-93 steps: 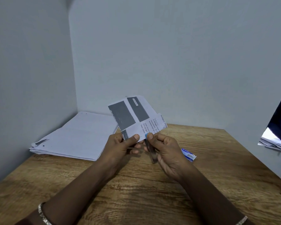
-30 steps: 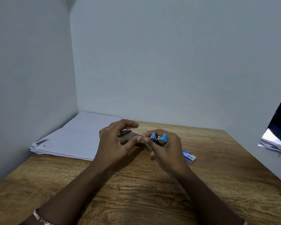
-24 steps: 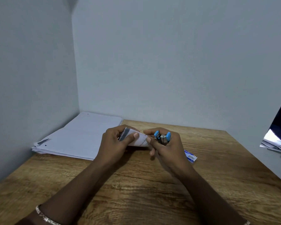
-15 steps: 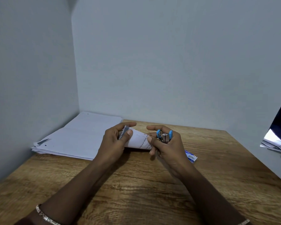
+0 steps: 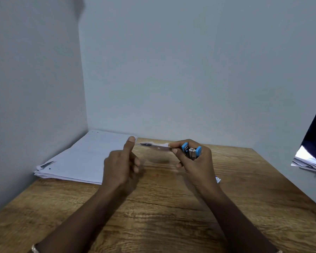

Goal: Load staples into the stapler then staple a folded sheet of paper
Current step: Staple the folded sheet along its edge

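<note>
My right hand grips a small blue and silver stapler above the wooden table. Its thumb and forefinger also pinch one end of the folded sheet of paper, which sticks out flat to the left, seen edge-on and blurred. My left hand hovers just left of the sheet, apart from it, thumb pointing up and fingers loosely curled, holding nothing.
A stack of white papers lies in the back left corner against the walls. A small blue and white staple box peeks out behind my right wrist. More papers sit off the table at the right edge.
My left hand has let go of the folded sheet and drawn back to the left. The right hand now holds both sheet and stapler, and the sheet has turned flat.
</note>
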Demonstrator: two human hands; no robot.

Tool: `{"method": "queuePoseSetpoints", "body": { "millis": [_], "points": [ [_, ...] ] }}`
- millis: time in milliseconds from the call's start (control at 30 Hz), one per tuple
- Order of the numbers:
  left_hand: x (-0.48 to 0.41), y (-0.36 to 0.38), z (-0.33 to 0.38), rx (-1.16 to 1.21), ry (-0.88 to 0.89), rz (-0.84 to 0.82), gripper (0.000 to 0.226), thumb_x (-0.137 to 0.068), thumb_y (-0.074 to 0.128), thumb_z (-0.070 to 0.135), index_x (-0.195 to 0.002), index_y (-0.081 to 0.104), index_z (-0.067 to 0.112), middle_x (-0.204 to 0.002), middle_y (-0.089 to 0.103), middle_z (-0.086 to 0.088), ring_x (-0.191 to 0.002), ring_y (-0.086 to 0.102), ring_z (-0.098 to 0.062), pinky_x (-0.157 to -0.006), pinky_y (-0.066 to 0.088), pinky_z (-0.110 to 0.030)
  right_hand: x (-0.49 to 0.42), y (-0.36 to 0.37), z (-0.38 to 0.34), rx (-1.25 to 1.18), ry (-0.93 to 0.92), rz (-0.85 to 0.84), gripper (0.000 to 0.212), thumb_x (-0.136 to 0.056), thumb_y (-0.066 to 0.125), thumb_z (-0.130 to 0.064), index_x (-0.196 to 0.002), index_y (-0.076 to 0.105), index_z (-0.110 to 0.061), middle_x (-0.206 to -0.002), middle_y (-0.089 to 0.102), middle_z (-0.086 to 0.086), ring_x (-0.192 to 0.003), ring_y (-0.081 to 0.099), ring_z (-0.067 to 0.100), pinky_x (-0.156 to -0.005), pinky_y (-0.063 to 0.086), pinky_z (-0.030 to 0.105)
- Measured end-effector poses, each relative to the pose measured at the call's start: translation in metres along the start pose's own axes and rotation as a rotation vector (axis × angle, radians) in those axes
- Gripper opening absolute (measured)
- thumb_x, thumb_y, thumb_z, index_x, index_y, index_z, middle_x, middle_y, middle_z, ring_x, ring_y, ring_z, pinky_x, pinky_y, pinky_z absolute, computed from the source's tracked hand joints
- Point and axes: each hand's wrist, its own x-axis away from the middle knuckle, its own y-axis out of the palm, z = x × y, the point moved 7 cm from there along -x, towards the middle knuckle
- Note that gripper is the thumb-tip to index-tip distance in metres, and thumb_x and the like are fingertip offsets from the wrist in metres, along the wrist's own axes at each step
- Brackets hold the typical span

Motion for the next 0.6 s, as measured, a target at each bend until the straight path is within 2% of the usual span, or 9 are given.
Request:
{"method": "queuePoseSetpoints", "body": {
  "millis": [67,100,200,267,333,400,467,533,600],
  "points": [
    [0.006,0.022,-0.021,0.170,-0.369,-0.266,0.074,-0.081,0.055,0.074,-0.069,0.075,0.003,-0.059,0.068,-0.013,-0.038,0.053,-0.017,-0.038,0.033,-0.021,0.000,0.000,0.000,0.060,-0.011,-0.011,0.018,-0.092,0.070,-0.006,-0.090,0.080,-0.021,-0.093,0.080,-0.008,-0.079,0.072,0.007,-0.071,0.062,0.042],
    [0.007,0.028,-0.026,0.197,-0.440,-0.360,0.074,-0.081,0.056,0.074,-0.080,0.078,0.003,-0.070,0.074,-0.012,-0.042,0.057,-0.016,-0.039,0.035,-0.020,0.000,0.000,0.001,0.089,-0.015,-0.024,0.020,-0.091,0.070,-0.005,-0.090,0.080,-0.022,-0.092,0.080,-0.009,-0.085,0.073,0.008,-0.076,0.062,0.044],
    [0.002,0.029,-0.033,0.247,-0.449,-0.376,0.045,-0.084,0.071,0.045,-0.106,0.075,0.006,-0.083,0.079,-0.006,-0.050,0.065,-0.009,-0.040,0.042,-0.019,0.001,0.005,0.002,0.173,-0.045,-0.080,0.029,-0.089,0.069,0.002,-0.088,0.079,-0.025,-0.092,0.079,-0.011,-0.095,0.074,0.009,-0.084,0.061,0.042],
    [-0.001,0.026,-0.036,0.291,-0.438,-0.317,0.030,-0.082,0.076,0.023,-0.108,0.072,0.007,-0.075,0.077,-0.001,-0.052,0.066,-0.005,-0.040,0.044,-0.016,0.001,0.008,0.004,0.208,-0.043,-0.109,0.031,-0.088,0.069,0.004,-0.088,0.079,-0.026,-0.096,0.080,-0.010,-0.098,0.073,0.009,-0.088,0.061,0.044],
    [-0.002,0.025,-0.039,0.318,-0.440,-0.300,0.022,-0.081,0.078,0.015,-0.101,0.073,0.008,-0.071,0.075,0.000,-0.055,0.068,-0.005,-0.041,0.046,-0.015,0.001,0.009,0.005,0.253,-0.044,-0.095,0.029,-0.088,0.069,0.003,-0.088,0.079,-0.024,-0.102,0.079,-0.010,-0.102,0.072,0.008,-0.089,0.060,0.045],
    [-0.003,0.024,-0.041,0.334,-0.426,-0.288,0.014,-0.080,0.080,0.012,-0.092,0.075,0.007,-0.070,0.075,-0.002,-0.057,0.070,-0.006,-0.042,0.049,-0.015,0.001,0.005,0.004,0.279,-0.048,-0.015,0.025,-0.088,0.070,0.002,-0.089,0.078,-0.021,-0.107,0.077,-0.011,-0.101,0.072,0.011,-0.084,0.060,0.048],
    [-0.004,0.023,-0.039,0.358,-0.389,-0.268,0.013,-0.079,0.081,0.009,-0.089,0.075,0.003,-0.069,0.075,-0.005,-0.058,0.071,-0.008,-0.045,0.051,-0.014,0.000,-0.003,0.002,0.259,-0.034,0.084,0.020,-0.087,0.073,-0.003,-0.089,0.077,-0.022,-0.095,0.077,-0.010,-0.087,0.074,0.016,-0.073,0.061,0.051],
    [-0.004,0.022,-0.038,0.391,-0.362,-0.246,0.018,-0.077,0.081,0.007,-0.091,0.074,-0.003,-0.071,0.076,-0.009,-0.062,0.074,-0.012,-0.048,0.053,-0.014,0.001,-0.008,0.000,0.226,-0.015,0.134,0.015,-0.085,0.078,-0.012,-0.089,0.073,-0.026,-0.071,0.072,-0.008,-0.061,0.070,0.015,-0.056,0.060,0.042],
    [-0.004,0.022,-0.037,0.414,-0.348,-0.226,0.022,-0.076,0.082,0.005,-0.093,0.074,-0.005,-0.077,0.078,-0.012,-0.065,0.075,-0.015,-0.051,0.056,-0.016,0.005,-0.004,0.003,0.182,0.061,0.104,0.016,-0.081,0.083,-0.026,-0.086,0.068,-0.026,-0.062,0.068,-0.005,-0.047,0.060,0.010,-0.045,0.050,0.030]
  ]
}}
